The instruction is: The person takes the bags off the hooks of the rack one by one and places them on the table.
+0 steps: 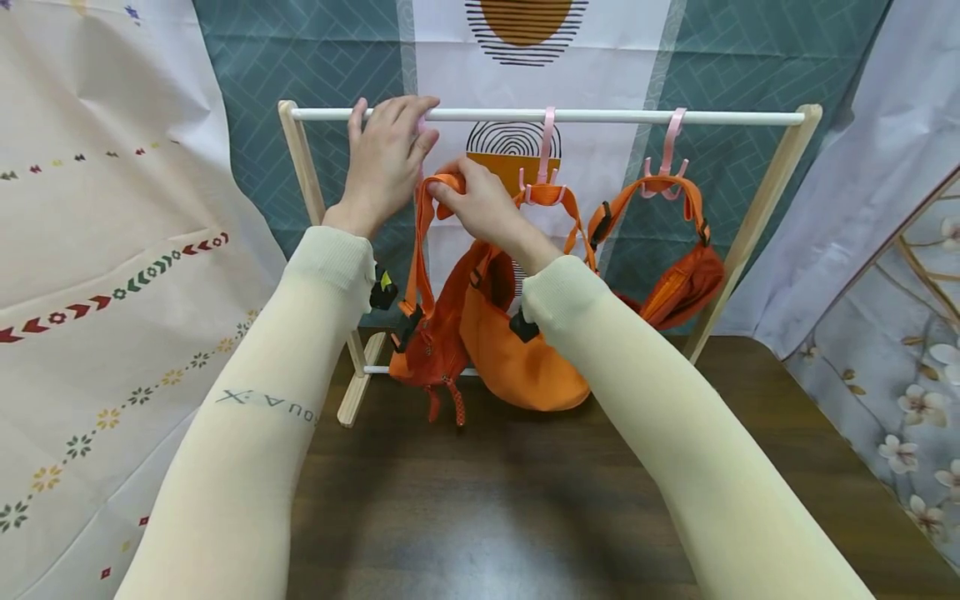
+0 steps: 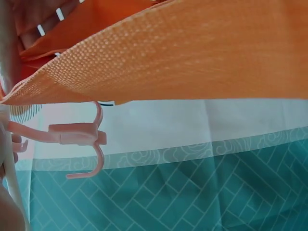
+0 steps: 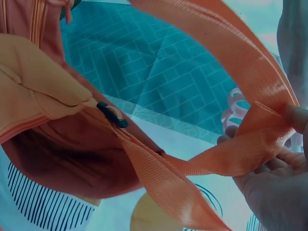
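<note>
My left hand [image 1: 386, 154] is up at the white rail [image 1: 487, 115], its thumb and index finger pinching the top of a pink hook [image 2: 72, 134]. The hook's prongs show bare in the left wrist view. Just below and to the right, my right hand [image 1: 483, 204] grips the orange webbing strap [image 3: 231, 53] of a red-orange bag [image 1: 442, 333] with zipper pulls. That strap loops up close to the hook, and the bag hangs under it. Beside it, an orange bag [image 1: 536, 367] hangs by its strap from a second pink hook [image 1: 547, 150].
A smaller red bag [image 1: 682, 287] hangs from another pink hook [image 1: 670, 150] at the right. Wooden legs [image 1: 757, 225] hold up the rail on a dark brown table [image 1: 480, 508]. Patterned cloths [image 1: 322, 50] hang behind and at both sides.
</note>
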Tool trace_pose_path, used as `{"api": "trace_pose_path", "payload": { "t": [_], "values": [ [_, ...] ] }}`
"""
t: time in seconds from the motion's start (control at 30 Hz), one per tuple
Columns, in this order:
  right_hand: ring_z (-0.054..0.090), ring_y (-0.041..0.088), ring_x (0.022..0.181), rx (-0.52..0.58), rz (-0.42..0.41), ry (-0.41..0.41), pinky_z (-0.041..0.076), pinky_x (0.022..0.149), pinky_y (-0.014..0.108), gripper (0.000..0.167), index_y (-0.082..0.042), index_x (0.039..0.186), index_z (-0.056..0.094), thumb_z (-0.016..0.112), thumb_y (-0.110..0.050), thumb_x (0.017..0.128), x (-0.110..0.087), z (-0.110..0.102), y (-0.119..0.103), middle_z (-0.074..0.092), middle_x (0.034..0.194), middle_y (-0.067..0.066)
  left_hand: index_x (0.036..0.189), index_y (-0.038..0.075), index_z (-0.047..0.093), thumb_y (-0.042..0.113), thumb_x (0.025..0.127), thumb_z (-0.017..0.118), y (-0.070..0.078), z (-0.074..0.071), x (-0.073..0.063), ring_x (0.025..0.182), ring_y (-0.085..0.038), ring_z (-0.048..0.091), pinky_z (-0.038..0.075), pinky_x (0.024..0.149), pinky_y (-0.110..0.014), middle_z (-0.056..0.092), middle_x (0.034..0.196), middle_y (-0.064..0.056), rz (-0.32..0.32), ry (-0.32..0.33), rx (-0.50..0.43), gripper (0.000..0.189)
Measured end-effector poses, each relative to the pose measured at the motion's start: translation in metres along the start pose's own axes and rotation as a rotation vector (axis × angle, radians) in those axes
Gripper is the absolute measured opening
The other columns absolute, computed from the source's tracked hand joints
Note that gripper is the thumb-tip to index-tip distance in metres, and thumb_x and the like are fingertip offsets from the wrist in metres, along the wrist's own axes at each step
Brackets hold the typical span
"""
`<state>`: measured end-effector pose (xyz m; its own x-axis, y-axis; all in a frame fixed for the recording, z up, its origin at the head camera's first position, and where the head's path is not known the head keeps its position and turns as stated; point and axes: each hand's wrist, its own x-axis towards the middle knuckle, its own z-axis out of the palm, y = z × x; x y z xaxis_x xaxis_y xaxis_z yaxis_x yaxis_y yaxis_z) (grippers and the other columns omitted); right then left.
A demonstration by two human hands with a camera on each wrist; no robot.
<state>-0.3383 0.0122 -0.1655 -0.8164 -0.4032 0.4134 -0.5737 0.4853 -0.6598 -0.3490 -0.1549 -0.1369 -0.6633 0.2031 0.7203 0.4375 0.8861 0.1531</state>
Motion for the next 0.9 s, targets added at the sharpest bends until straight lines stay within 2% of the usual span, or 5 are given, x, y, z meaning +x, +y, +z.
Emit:
{"api": "trace_pose_path", "payload": {
  "t": [0.47,0.6,0.77,0.83,0.9],
  "values": [
    [0.06,0.022,0.104,0.022,-0.043,-0.03,0.05,0.088,0.028,0.038,-0.006,0.14,0.055,0.057,-0.027,0.109,-0.004,0.004,-0.002,0.064,0.122,0.011,0.165,0.025,0.032,0.043,0.112,0.04,0.001,-0.006,-0.001,0.156,-0.016,0.025,-0.01,0.126,-0.043,0.039,0.165,-0.001,-0.006,-0.071,0.014,0.057],
    [0.06,0.021,0.104,0.019,-0.049,-0.033,0.051,0.088,0.027,0.038,-0.006,0.141,0.055,0.057,-0.027,0.109,-0.004,0.006,-0.003,0.064,0.123,0.01,0.164,0.025,0.033,0.044,0.112,0.039,0.003,-0.009,-0.007,0.158,-0.014,0.015,-0.01,0.126,-0.04,0.031,0.169,0.001,-0.023,-0.012,-0.041,0.056],
    [0.059,0.02,0.104,0.008,-0.037,-0.034,0.049,0.086,0.026,0.037,-0.007,0.14,0.056,0.057,-0.028,0.109,-0.003,0.007,-0.004,0.064,0.123,0.009,0.159,0.023,0.044,0.041,0.112,0.044,0.007,-0.015,-0.034,0.153,-0.009,0.024,0.006,0.125,-0.03,0.036,0.163,0.001,-0.074,0.12,-0.256,0.051],
    [0.06,0.02,0.103,0.008,-0.037,-0.034,0.049,0.087,0.026,0.037,-0.007,0.139,0.056,0.057,-0.028,0.109,-0.004,0.007,-0.004,0.064,0.123,0.009,0.159,0.021,0.044,0.04,0.111,0.046,0.006,-0.017,-0.051,0.149,-0.01,0.03,0.016,0.124,-0.031,0.037,0.16,-0.001,-0.097,0.099,-0.36,0.051],
    [0.06,0.02,0.103,0.01,-0.042,-0.035,0.049,0.086,0.027,0.036,-0.008,0.139,0.056,0.057,-0.027,0.109,-0.004,0.007,-0.004,0.064,0.122,0.009,0.16,0.019,0.041,0.041,0.111,0.046,0.001,-0.015,-0.07,0.147,-0.016,0.034,0.025,0.122,-0.039,0.036,0.158,-0.006,-0.114,0.035,-0.433,0.054]
  ]
}}
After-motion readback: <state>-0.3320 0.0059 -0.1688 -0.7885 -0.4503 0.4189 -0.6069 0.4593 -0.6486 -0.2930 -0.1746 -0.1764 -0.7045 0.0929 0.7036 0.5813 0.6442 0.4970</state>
